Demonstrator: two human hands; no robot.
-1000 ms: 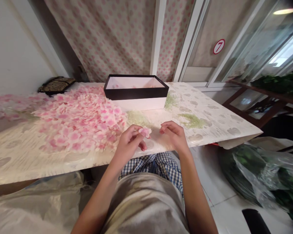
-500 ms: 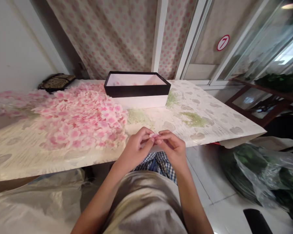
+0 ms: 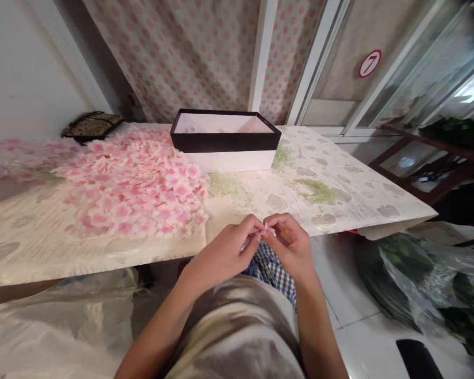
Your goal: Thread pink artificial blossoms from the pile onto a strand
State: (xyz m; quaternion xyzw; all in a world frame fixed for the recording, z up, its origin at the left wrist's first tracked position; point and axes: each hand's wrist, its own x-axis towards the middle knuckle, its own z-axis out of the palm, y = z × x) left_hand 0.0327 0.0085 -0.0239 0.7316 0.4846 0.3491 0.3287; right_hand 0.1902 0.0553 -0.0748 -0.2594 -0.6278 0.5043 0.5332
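Between my fingertips is a small pink artificial flower (image 3: 267, 230), partly hidden by the fingers. My left hand (image 3: 237, 245) pinches it from the left, thumb against forefinger. From the other side my right hand (image 3: 290, 243) grips the same flower with closed fingertips. Both hands are just past the table's front edge, above my lap. A large heap of pink artificial flowers (image 3: 130, 181) covers the table to the left. Small pale green pieces (image 3: 227, 187) lie scattered on the cloth beyond my hands, with another green bunch (image 3: 318, 191) farther right.
A black-and-white box (image 3: 225, 142) stands open at the back of the table (image 3: 367, 195), some pink flowers inside. Behind the heap lies a dark patterned pouch (image 3: 92, 125). Green foliage in clear plastic (image 3: 426, 279) is on the floor at right. A white bag (image 3: 71, 321) is below left.
Both hands have shifted slightly right and down, still pinching the flower. The flower has turned and looks more folded. The view has tilted a little.
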